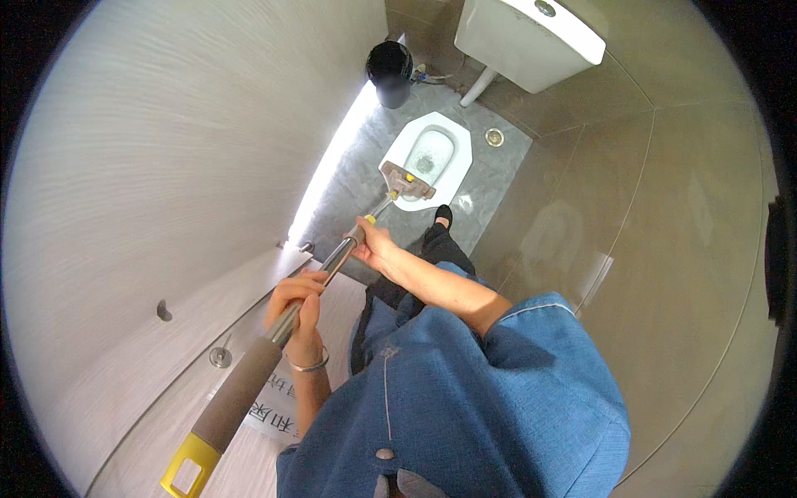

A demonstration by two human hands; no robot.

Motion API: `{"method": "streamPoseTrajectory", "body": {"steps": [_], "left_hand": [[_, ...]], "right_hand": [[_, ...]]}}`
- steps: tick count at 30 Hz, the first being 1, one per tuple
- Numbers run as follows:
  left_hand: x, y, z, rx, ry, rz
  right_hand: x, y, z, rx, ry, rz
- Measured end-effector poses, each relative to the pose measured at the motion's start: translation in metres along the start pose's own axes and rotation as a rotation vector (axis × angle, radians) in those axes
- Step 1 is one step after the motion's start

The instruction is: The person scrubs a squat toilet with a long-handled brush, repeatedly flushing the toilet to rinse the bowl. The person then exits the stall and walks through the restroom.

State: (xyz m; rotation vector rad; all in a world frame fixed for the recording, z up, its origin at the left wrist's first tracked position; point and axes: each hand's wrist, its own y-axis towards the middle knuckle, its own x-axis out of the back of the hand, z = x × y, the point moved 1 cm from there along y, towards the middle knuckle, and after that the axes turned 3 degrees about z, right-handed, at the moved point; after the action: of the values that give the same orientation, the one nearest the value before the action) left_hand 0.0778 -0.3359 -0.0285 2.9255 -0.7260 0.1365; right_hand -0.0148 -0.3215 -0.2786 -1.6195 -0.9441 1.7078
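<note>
Both hands are wrapped round the pole of a mop (238,397) that slants from the lower left up to the middle of the view. My left hand (297,305), with a bangle on its wrist, closes on the pole just above the brown foam grip. Farther down the pole my right hand (374,243) grips a grey sleeve near a yellow collar. The greyish-brown mop head (407,180), with yellow fittings, lies over the near end of the white squat toilet (462,148). Whether its underside touches the rim, I cannot tell.
A black bin (389,70) stands by the left partition (224,124). At the back hangs a white cistern (531,46) with a pipe below. A round floor drain (494,137) sits right of the toilet. Tiled wall (664,249) closes the right side; a door hook (164,311) juts out left.
</note>
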Motion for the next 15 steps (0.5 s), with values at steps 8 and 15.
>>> {"method": "streamPoseTrajectory", "body": {"steps": [8,15], "left_hand": [[0.052,-0.032,-0.038,-0.157,0.127,0.188],[0.084,-0.038,-0.047,-0.366,-0.167,0.194]], "right_hand": [[0.013,0.008,-0.024,0.109,0.039,-0.103],[0.023,0.004,-0.032,0.259,-0.006,-0.179]]}}
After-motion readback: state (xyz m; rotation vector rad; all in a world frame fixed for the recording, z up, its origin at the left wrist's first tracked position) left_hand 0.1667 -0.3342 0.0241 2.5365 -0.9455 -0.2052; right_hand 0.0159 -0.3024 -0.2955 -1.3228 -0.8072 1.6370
